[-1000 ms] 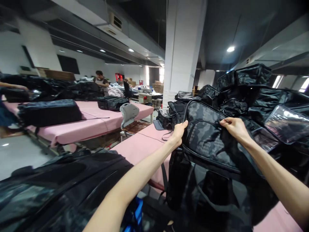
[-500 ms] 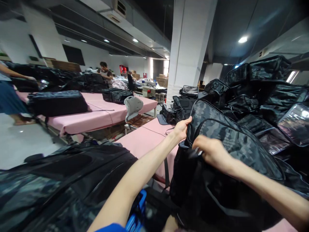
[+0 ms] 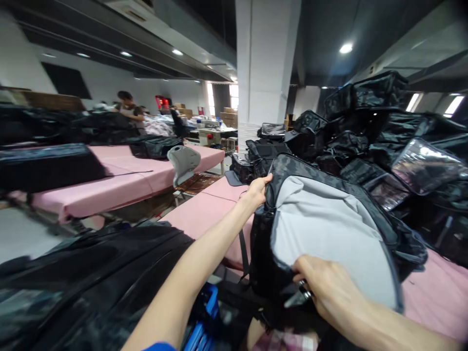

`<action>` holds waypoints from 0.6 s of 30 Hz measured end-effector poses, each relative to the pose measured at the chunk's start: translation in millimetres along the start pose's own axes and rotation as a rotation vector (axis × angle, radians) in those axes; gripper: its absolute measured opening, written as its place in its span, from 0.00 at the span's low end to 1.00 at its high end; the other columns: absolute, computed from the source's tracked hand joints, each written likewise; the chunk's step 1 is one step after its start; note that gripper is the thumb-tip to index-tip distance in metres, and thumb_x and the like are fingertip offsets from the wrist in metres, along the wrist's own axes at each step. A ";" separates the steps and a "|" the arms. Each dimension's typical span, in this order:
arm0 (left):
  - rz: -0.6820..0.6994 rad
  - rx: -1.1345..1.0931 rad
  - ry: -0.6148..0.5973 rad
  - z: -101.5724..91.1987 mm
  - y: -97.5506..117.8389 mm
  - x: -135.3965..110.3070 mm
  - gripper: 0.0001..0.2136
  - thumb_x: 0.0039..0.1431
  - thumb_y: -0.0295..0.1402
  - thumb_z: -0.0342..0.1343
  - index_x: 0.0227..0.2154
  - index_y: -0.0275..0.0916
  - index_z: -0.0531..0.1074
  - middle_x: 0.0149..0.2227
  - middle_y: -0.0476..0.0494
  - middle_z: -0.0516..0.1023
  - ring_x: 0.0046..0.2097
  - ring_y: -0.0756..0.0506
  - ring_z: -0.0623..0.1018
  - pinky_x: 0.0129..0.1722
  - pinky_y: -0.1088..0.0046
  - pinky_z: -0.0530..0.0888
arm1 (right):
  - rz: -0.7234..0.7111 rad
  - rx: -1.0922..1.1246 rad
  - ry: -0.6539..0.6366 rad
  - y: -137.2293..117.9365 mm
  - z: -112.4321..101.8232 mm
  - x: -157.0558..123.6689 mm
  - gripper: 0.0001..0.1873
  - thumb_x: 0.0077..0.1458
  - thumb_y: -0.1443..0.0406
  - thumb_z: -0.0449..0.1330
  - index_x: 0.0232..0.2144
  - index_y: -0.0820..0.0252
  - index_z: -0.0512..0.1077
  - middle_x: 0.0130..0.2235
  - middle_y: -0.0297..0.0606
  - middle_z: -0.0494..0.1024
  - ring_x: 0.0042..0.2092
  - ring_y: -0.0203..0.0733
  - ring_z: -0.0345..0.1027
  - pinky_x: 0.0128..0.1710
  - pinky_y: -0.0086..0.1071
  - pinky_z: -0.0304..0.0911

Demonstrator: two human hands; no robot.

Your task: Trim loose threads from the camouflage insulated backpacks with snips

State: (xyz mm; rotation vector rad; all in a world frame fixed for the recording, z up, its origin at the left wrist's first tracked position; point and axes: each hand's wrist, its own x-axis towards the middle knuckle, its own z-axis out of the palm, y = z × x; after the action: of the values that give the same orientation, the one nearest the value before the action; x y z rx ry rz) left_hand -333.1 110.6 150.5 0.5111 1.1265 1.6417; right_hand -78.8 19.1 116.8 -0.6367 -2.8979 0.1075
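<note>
A black and grey camouflage bag (image 3: pixel 303 168) stands on a pink-covered table in front of me, its front panel opened so that pale grey lining (image 3: pixel 325 219) shows. My left hand (image 3: pixel 260 189) is closed on the bag's upper left corner, thumb on top. Lower down, my right hand (image 3: pixel 321 282) is closed at the edge of the lining. Tucked in its fingers is a small metal and black tool (image 3: pixel 304 289) with a blurred pointed end; its exact kind is unclear. The right fingertips are partly hidden.
Many similar bags (image 3: pixel 351 146) are heaped at the right. Another black bag (image 3: pixel 120 263) lies close at my left, beside a blue plastic object (image 3: pixel 206 312). A grey chair (image 3: pixel 183 163) stands between the pink tables (image 3: pixel 120 187). A person (image 3: pixel 129 109) works at the back.
My right hand has moved down, and the camouflage front panel has come open, baring the grey lining. My left hand keeps its hold on the corner. The view has turned right.
</note>
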 end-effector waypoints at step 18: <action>0.388 1.247 -0.962 85.5 -91.2 -5.1 0.18 0.28 0.28 0.65 0.29 0.49 0.78 0.19 0.52 0.77 0.19 0.48 0.72 0.31 0.74 0.72 | 0.110 0.166 0.384 67.3 -26.6 -52.9 0.16 0.51 0.71 0.51 0.42 0.56 0.70 0.38 0.38 0.76 0.41 0.39 0.69 0.39 0.29 0.59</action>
State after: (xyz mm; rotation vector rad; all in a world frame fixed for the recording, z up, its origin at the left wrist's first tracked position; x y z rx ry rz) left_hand -218.7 144.3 113.0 2.1285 1.1693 0.5450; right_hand 0.8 58.7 127.7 -0.6989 -2.4573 0.2117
